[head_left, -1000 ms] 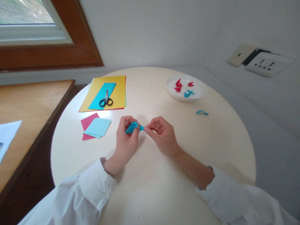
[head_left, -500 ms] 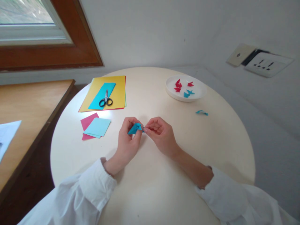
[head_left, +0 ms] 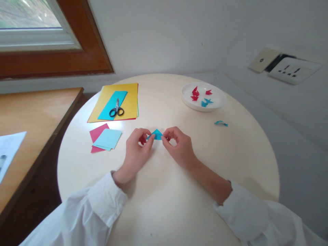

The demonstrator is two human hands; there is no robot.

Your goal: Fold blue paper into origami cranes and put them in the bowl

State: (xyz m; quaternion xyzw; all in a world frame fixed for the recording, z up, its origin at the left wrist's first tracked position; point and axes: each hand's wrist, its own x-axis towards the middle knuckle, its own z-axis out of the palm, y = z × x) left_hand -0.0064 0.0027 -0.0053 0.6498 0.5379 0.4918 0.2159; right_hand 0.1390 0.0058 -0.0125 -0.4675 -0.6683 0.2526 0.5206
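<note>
A small piece of folded blue paper (head_left: 157,134) is held between my two hands over the middle of the table, its peak pointing away from me. My left hand (head_left: 138,143) pinches the left end between thumb and fingers. On the other side, my right hand (head_left: 179,145) grips the right corner with thumb and fingertips. Parts of both ends are covered by the fingers. To the left lie light blue paper squares (head_left: 107,138) on top of pink paper squares (head_left: 98,133).
Black-handled scissors (head_left: 117,108) rest on a blue paper strip (head_left: 107,107) over yellow sheets (head_left: 130,99). A white plate (head_left: 217,102) at the back right holds several small red and blue folded paper figures. Near it lies a curled blue paper scrap (head_left: 221,123) on the round table (head_left: 164,205).
The blue paper has turned from a slanted position in my left hand to a level triangle between both hands. My right hand has shifted slightly right and now pinches its right corner.
</note>
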